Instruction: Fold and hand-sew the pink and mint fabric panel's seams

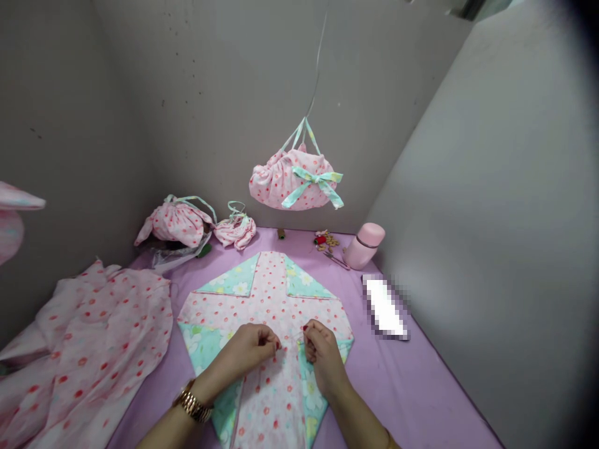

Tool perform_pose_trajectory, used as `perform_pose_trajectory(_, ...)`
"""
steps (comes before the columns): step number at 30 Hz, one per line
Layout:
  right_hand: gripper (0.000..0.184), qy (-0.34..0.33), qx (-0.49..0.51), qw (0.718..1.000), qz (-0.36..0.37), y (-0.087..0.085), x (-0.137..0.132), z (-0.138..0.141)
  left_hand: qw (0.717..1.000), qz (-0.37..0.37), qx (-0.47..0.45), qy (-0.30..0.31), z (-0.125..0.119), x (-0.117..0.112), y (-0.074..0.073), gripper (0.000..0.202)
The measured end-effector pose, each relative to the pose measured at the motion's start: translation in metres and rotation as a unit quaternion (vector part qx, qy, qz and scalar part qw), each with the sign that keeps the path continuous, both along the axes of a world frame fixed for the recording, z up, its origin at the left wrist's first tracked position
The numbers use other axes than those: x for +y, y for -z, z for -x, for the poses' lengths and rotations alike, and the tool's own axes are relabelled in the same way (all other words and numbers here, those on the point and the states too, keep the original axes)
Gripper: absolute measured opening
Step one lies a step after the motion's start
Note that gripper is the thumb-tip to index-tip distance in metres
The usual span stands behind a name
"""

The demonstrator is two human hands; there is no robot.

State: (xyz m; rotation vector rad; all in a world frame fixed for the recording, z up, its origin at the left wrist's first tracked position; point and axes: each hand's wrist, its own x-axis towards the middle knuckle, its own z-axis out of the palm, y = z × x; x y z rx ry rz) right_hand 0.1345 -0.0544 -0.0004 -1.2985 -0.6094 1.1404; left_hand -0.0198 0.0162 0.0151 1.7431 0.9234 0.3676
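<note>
Spread flat in front of me is a pink dotted fabric piece (271, 305), with mint-green floral corners (306, 280) folded in. Above its middle, my left hand (256, 348) is closed, thumb and fingertips pinched together. My right hand (322, 355) is closed too, a short way to the right, over the edge of the lower right floral corner. A thin thread or needle may run between the fingertips, but it is too fine to make out. The hands do not touch each other. A gold watch is on my left wrist.
More dotted fabric (88, 349) lies at the left. Gathered pink bags (180, 221) stand at the back left; another bag (299, 181) hangs from a cord. Back right are a red thread spool (320, 240), small scissors (337, 260), a pink flask (364, 247) and a blurred-out phone-like object (386, 307).
</note>
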Motion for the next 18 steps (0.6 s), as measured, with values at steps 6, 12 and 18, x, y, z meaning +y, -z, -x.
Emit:
perform_pose_trajectory(6, 0.018, 0.014, -0.010, 1.000, -0.016, -0.004, 0.000, 0.004, 0.999, 0.003, -0.034, -0.038, -0.001, 0.002, -0.007, 0.011)
perform_pose_trajectory(12, 0.016, 0.007, -0.022, 0.999, -0.024, -0.003, 0.002, 0.003, 0.996, -0.058, -0.014, -0.065, 0.000, 0.006, -0.008, 0.013)
perform_pose_trajectory(18, 0.021, 0.127, 0.018, 0.985, -0.112, -0.011, -0.001, -0.021, 0.980, -0.162, 0.040, -0.105, 0.017, 0.020, -0.006, 0.021)
